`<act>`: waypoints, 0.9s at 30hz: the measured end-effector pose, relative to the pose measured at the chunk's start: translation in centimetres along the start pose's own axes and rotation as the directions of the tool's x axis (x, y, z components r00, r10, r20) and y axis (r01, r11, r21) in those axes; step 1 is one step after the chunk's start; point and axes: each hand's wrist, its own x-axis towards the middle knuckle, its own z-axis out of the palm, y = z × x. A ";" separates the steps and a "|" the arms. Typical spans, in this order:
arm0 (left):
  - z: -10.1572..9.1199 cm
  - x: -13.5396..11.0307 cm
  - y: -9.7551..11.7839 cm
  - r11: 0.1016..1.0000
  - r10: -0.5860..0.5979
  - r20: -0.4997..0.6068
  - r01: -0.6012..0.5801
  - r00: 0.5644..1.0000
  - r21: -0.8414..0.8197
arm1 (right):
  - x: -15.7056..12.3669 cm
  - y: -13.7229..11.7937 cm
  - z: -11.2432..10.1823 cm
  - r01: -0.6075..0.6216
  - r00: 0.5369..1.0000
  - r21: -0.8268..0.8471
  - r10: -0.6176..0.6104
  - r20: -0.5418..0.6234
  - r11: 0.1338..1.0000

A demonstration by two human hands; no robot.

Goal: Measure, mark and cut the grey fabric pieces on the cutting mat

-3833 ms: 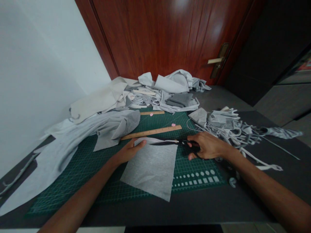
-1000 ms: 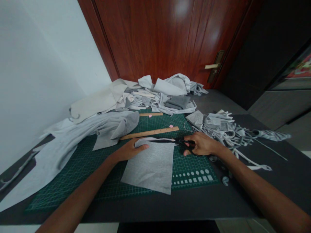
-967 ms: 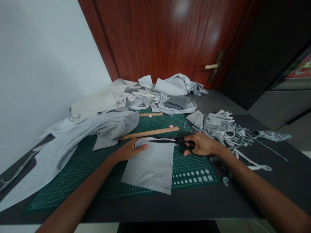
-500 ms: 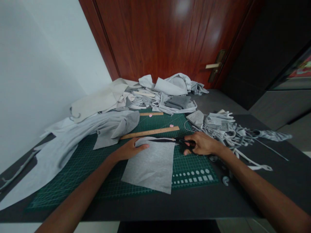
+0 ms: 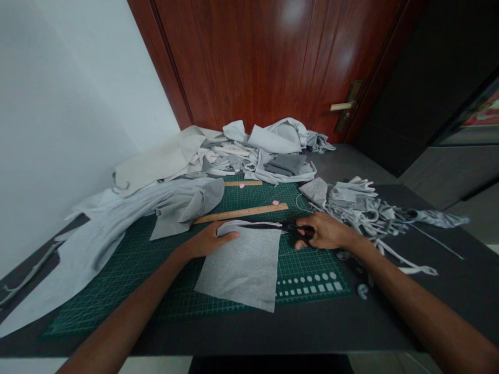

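A grey square of fabric [image 5: 244,265] lies on the green cutting mat [image 5: 128,270]. My left hand [image 5: 210,240] rests flat on the fabric's upper left corner, fingers stretched out. My right hand [image 5: 323,231] is closed round the handles of black scissors [image 5: 273,226], whose blades lie along the fabric's top edge, under a thin lifted strip. A wooden ruler [image 5: 241,213] lies just beyond the blades.
A large pale grey cloth [image 5: 117,218] spreads over the mat's left side. Heaped fabric pieces [image 5: 257,148] sit at the back by the red door [image 5: 265,57]. A pile of cut strips [image 5: 366,208] lies right of my right hand. A second ruler [image 5: 242,183] lies farther back.
Since the earliest frame my right hand and the scissors have moved left along the fabric's top edge. Over the last second almost nothing has shifted.
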 end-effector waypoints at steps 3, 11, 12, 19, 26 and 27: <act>0.0 0.0 0.0 1.000 -0.011 -0.013 0.011 1.000 0.016 | 0.0 0.0 0.0 0.001 1.000 -0.002 -0.001 0.004 1.000; 0.0 0.0 0.0 1.000 -0.013 0.002 0.013 1.000 0.009 | 0.0 -0.2 -0.1 -0.004 1.000 -0.014 0.004 0.005 1.000; 0.0 0.0 0.0 1.000 -0.019 -0.003 0.019 1.000 0.012 | 0.0 -0.1 0.0 -0.003 1.000 -0.015 0.003 0.008 1.000; 0.0 0.1 -0.1 0.999 -0.042 0.013 0.042 0.999 0.019 | 0.1 0.2 0.1 0.012 1.000 -0.010 -0.012 0.002 1.000; 0.0 0.0 0.1 1.000 -0.005 -0.007 0.005 1.000 0.018 | 0.0 0.1 0.0 0.007 1.000 -0.010 -0.007 0.000 1.000; 0.0 0.0 0.1 1.000 -0.003 -0.005 0.003 1.000 0.017 | 0.0 0.1 0.0 0.007 1.000 -0.012 -0.007 0.001 1.000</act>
